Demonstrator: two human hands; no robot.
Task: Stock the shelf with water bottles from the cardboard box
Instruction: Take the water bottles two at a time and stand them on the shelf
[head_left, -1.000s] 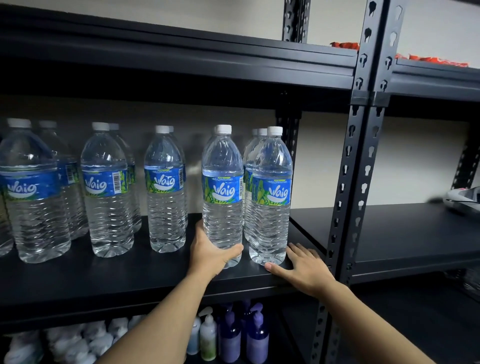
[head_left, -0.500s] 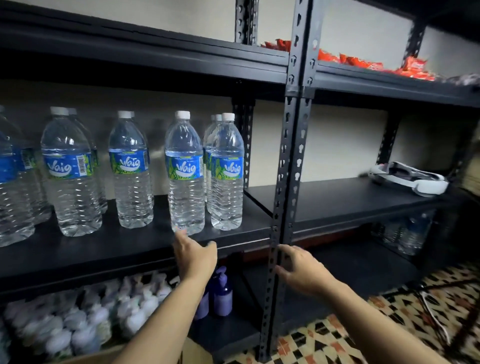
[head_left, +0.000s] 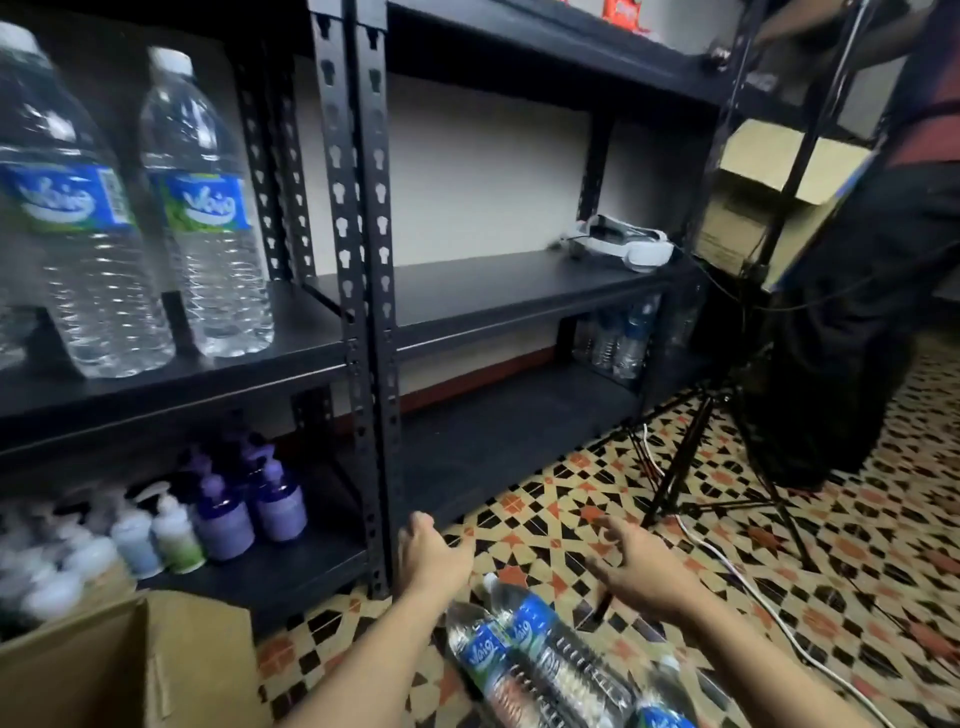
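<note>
The black metal shelving (head_left: 363, 291) is filling most of the view, and its middle board on the left is carrying two upright water bottles (head_left: 208, 208), standing side by side near the front edge with labels facing out, most likely so they are reading neatly and leaving room behind; the neighbouring bay to the right is sitting bare except for a white headset (head_left: 618, 241) near its far end, so it looks like free space for stocking. The patterned tile floor (head_left: 779, 571) is spreading out below, with a tripod (head_left: 691, 467) and a white cable (head_left: 743, 577) off to the right, well apart from the work. At the bottom left the cardboard box (head_left: 130, 670) is standing open just beside the shelving, close enough to be reached without stepping. Several more bottles (head_left: 540, 654) are lying on their sides at the bottom centre, between the two forearms, probably laid out as the next ones to go up. Both hands are hovering just above them: the left hand (head_left: 434, 553) is empty with its fingers loosely spread, and the right hand (head_left: 636, 564) is also empty, fingers open and slightly curled, seemingly shaping for a grip on the nearest lying bottle.
</note>
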